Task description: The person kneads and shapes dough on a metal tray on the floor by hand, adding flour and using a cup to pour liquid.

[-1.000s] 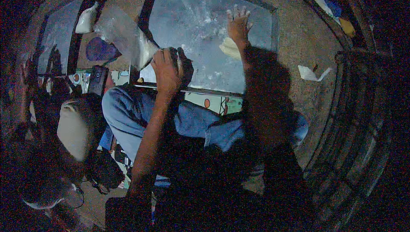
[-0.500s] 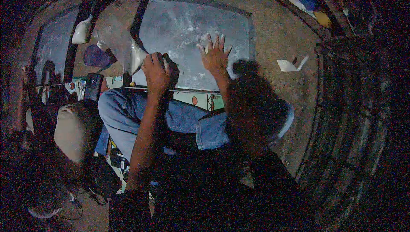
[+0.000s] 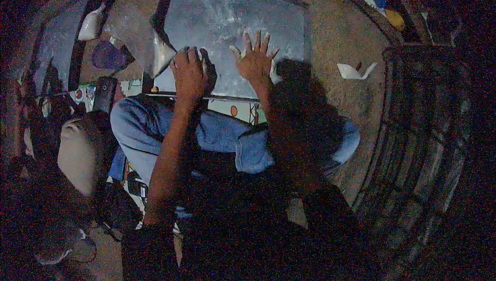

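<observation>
A large grey slate board (image 3: 206, 12) with a dark frame lies in front of me, smeared with white powder. My right hand (image 3: 256, 63) rests on it, palm down, fingers spread and fingertips whitened. Nothing is in that hand. Over the board's near left part, my left hand (image 3: 191, 74) is closed with curled fingers; whatever it may hold is hidden. Beside its knuckles is a clear plastic bag (image 3: 163, 56) with white stuff in it, at the board's left edge. I cannot tell whether hand and bag touch.
Another slate (image 3: 57, 48) lies at the far left near a person with a bent knee (image 3: 77, 152). Between the boards are a white-filled bag (image 3: 92, 24), a purple piece (image 3: 108, 56) and a dark phone (image 3: 105, 95). Folded white paper (image 3: 356, 71) lies right, before dark slats (image 3: 413, 141).
The whole view has shifted, so the board and both hands sit slightly higher and more to the left. My right hand stays spread on the board; my left stays curled.
</observation>
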`<action>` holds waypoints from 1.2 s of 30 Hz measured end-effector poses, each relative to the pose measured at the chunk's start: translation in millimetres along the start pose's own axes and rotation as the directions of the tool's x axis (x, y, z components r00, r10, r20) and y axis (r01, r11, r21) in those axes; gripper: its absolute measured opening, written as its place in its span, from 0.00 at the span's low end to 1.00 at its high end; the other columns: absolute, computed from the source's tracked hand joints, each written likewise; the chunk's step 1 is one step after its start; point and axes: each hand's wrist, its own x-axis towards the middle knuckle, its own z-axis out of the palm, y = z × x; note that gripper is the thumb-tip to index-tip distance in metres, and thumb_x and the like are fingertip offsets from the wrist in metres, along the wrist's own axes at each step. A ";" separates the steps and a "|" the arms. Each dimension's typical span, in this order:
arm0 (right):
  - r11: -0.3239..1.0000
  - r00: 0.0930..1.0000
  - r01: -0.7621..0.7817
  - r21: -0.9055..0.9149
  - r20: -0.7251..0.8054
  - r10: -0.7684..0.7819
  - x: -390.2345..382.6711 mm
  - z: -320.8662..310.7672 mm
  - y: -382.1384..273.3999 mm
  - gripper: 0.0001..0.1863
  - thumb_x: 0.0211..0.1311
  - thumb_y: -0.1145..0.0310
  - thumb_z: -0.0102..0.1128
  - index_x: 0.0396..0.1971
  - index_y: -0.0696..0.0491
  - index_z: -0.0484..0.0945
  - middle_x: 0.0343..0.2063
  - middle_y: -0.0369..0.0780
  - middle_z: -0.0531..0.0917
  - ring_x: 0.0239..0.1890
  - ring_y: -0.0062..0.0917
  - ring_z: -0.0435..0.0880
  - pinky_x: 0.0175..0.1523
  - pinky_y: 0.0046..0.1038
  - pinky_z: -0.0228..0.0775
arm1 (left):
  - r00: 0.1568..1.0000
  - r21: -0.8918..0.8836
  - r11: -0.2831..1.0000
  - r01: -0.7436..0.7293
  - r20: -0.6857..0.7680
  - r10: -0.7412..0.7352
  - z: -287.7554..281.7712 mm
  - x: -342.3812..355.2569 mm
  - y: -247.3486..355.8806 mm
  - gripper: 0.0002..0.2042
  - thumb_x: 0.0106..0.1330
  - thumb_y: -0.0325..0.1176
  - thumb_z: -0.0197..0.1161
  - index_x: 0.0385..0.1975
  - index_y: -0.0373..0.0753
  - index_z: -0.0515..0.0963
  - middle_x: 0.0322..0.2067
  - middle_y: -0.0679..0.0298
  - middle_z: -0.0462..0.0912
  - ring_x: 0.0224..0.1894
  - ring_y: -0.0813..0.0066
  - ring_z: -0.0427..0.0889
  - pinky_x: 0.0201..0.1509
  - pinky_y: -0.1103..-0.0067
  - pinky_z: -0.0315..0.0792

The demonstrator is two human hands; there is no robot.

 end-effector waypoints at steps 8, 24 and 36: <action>0.997 0.994 -0.078 0.024 -0.071 0.080 32.8 12.5 0.0 0.40 0.62 0.34 0.33 0.68 0.44 0.52 0.70 0.43 0.41 0.71 0.47 0.36 0.64 0.66 0.29 | 0.984 0.180 0.972 -0.149 0.127 0.127 16.6 -4.9 5.7 0.29 0.66 0.49 0.48 0.65 0.43 0.55 0.67 0.52 0.51 0.68 0.48 0.49 0.67 0.48 0.42; 0.987 0.982 -0.131 0.096 -0.126 0.142 104.8 41.9 8.6 0.41 0.61 0.34 0.35 0.68 0.45 0.50 0.70 0.45 0.42 0.71 0.48 0.37 0.63 0.67 0.31 | 0.933 0.099 0.975 -0.197 0.325 0.155 20.8 -1.9 7.6 0.39 0.63 0.62 0.46 0.68 0.45 0.48 0.69 0.53 0.42 0.71 0.46 0.40 0.66 0.42 0.34; 0.991 0.965 -0.092 0.094 -0.239 0.113 165.9 62.1 33.5 0.41 0.61 0.33 0.33 0.67 0.44 0.53 0.69 0.48 0.47 0.70 0.50 0.42 0.63 0.66 0.37 | 0.935 0.011 0.984 -0.179 0.313 0.167 7.0 2.9 11.5 0.35 0.65 0.56 0.47 0.69 0.47 0.48 0.69 0.53 0.43 0.70 0.46 0.42 0.67 0.46 0.37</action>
